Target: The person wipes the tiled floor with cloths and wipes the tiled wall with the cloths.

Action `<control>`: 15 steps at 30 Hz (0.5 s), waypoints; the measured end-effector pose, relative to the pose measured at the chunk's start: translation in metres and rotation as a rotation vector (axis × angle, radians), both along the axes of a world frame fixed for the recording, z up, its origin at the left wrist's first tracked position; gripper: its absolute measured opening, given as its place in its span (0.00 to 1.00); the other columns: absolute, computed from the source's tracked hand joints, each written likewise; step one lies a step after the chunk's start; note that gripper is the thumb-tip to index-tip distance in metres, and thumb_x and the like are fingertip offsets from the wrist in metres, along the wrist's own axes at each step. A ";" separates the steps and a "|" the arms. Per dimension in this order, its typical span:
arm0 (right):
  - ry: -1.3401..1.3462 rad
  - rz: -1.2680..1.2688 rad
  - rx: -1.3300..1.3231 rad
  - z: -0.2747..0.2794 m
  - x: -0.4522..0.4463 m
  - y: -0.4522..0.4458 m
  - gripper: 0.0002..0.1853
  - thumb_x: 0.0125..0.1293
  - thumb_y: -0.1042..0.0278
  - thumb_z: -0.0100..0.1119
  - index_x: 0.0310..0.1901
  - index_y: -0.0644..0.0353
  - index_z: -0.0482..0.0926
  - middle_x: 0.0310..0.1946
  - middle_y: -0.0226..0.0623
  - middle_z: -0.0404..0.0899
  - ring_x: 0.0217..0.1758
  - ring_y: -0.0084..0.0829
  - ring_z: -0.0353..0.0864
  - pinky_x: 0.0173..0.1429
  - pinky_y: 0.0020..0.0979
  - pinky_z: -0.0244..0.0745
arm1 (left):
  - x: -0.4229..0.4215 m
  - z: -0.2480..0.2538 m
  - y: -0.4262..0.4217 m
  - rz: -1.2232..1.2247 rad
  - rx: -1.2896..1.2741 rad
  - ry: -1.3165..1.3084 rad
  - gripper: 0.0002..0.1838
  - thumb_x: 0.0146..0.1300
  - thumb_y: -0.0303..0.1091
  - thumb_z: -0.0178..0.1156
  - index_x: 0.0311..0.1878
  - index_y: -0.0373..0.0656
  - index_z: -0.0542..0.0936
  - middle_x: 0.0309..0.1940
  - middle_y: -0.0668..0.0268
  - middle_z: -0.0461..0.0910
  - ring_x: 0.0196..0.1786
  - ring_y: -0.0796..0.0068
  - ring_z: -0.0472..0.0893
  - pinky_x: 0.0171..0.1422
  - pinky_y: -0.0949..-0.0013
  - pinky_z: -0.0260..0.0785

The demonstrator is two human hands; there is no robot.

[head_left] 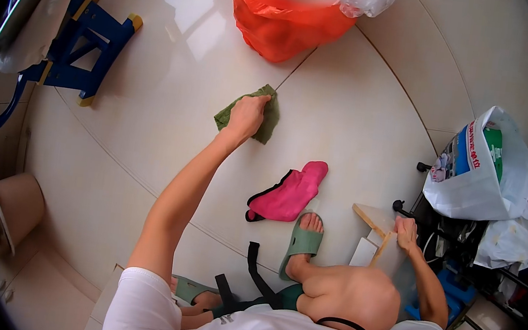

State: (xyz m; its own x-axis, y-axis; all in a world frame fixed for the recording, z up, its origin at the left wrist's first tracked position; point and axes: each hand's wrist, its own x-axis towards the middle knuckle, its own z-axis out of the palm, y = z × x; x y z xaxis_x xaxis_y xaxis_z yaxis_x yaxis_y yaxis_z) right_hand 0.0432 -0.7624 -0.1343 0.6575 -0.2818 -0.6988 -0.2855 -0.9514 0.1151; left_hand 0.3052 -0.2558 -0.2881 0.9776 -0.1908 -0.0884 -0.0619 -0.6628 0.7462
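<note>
My left hand [245, 115] is stretched forward over the floor, its fingers closed on a green cloth [270, 124] that lies against the pale tiles. At my right side, my right hand [406, 234] grips the edge of a light wooden board [372, 219], with its fingers curled in. A pink cloth item with black edging [286, 195] rests on the floor between my arms, just ahead of my green slipper [305, 241]. It is apart from both hands.
A red plastic bag [281, 28] stands ahead. Blue folding legs [90, 51] are at the left, above a beige bin [20, 204]. A white bag [482, 185] sits at the right, above a black wheeled frame [407, 210] and blue plastic [449, 290].
</note>
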 end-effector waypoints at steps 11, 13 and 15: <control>-0.551 0.017 0.125 0.008 -0.006 0.030 0.22 0.68 0.63 0.45 0.17 0.62 0.73 0.20 0.53 0.75 0.26 0.57 0.75 0.33 0.53 0.63 | 0.000 0.008 -0.004 0.028 0.016 0.045 0.13 0.70 0.31 0.51 0.50 0.40 0.83 0.29 0.45 0.80 0.33 0.43 0.80 0.38 0.48 0.72; -0.559 0.023 0.131 0.008 -0.002 0.031 0.22 0.68 0.63 0.45 0.17 0.62 0.73 0.20 0.53 0.75 0.26 0.57 0.75 0.33 0.53 0.63 | 0.001 0.006 -0.006 0.049 0.014 0.024 0.14 0.70 0.31 0.50 0.50 0.41 0.83 0.30 0.45 0.81 0.33 0.43 0.80 0.39 0.48 0.73; -0.568 0.024 0.127 0.006 -0.007 0.030 0.22 0.68 0.61 0.44 0.17 0.62 0.73 0.20 0.53 0.75 0.27 0.58 0.75 0.34 0.54 0.63 | -0.004 0.001 -0.009 0.070 0.026 0.031 0.14 0.70 0.31 0.50 0.50 0.42 0.83 0.30 0.46 0.81 0.34 0.44 0.81 0.40 0.48 0.73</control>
State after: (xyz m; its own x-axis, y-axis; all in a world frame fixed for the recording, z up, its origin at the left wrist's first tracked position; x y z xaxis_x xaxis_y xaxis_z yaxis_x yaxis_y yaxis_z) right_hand 0.0364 -0.7321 -0.1281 0.9444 -0.1992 -0.2615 -0.2471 -0.9549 -0.1650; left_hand 0.3010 -0.2648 -0.2870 0.9852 -0.1193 -0.1227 0.0080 -0.6840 0.7294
